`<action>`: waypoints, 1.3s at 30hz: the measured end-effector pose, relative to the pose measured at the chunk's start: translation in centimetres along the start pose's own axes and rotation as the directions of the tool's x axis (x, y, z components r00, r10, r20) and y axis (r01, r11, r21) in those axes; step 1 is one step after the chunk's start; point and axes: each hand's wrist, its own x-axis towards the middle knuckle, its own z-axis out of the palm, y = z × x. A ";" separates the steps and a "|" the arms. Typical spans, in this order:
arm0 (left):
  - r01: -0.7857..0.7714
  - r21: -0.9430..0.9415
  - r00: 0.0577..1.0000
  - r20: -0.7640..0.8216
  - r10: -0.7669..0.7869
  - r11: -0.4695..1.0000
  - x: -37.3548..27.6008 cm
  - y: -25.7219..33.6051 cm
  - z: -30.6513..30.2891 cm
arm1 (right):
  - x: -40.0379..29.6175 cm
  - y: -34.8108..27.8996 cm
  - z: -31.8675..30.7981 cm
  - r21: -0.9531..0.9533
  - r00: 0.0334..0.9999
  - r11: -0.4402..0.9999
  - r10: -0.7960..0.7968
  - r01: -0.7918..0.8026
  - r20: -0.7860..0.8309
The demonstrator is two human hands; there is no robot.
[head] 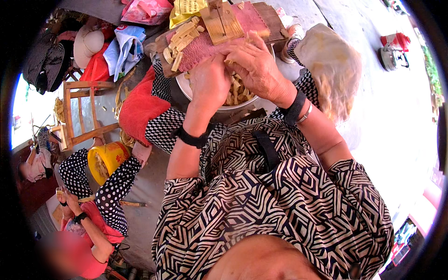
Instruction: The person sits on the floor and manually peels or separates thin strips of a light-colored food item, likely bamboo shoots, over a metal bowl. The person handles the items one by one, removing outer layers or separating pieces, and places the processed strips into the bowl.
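My left hand (pixel 209 81) is bent over the near edge of a pink cloth (pixel 196 52) that covers a wooden board (pixel 172 72); its fingers are mostly hidden. My right hand (pixel 254 64) reaches in beside it, fingers curled near a small pale piece, just below a wooden block with an upright metal blade (pixel 224 29). Short pale-yellow cut sticks (pixel 183 37) lie heaped on the cloth to the left. Beneath the hands, a white basin (pixel 224 107) on my lap holds more cut pieces (pixel 240 91).
A co-worker (pixel 101 224) sits at the lower left with a yellow bucket (pixel 120 152) between the knees. A wooden chair (pixel 94 134), plastic bags (pixel 126 43) and a hat (pixel 87 43) are at the left. A metal kettle (pixel 391 59) stands at the upper right.
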 end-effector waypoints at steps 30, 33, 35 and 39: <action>0.079 -0.328 0.997 0.011 -0.080 0.941 -0.2 -0.9 1.0 | -2.7 0.4 0.9 0.784 0.552 -0.174 0.621 -0.595 0.557; 0.095 -0.273 0.992 -0.052 -0.113 0.957 -0.2 -0.6 1.1 | -3.4 1.2 0.5 0.731 0.563 -0.430 0.467 -0.529 0.682; 0.051 -0.065 0.994 -0.097 -0.057 0.997 -0.5 0.2 0.4 | -3.4 1.1 0.4 0.756 0.548 -0.390 0.525 -0.525 0.651; 0.095 -0.426 0.995 0.023 -0.094 0.900 -0.8 0.7 0.2 | -2.9 0.7 -0.3 0.792 0.571 -0.257 0.574 -0.554 0.586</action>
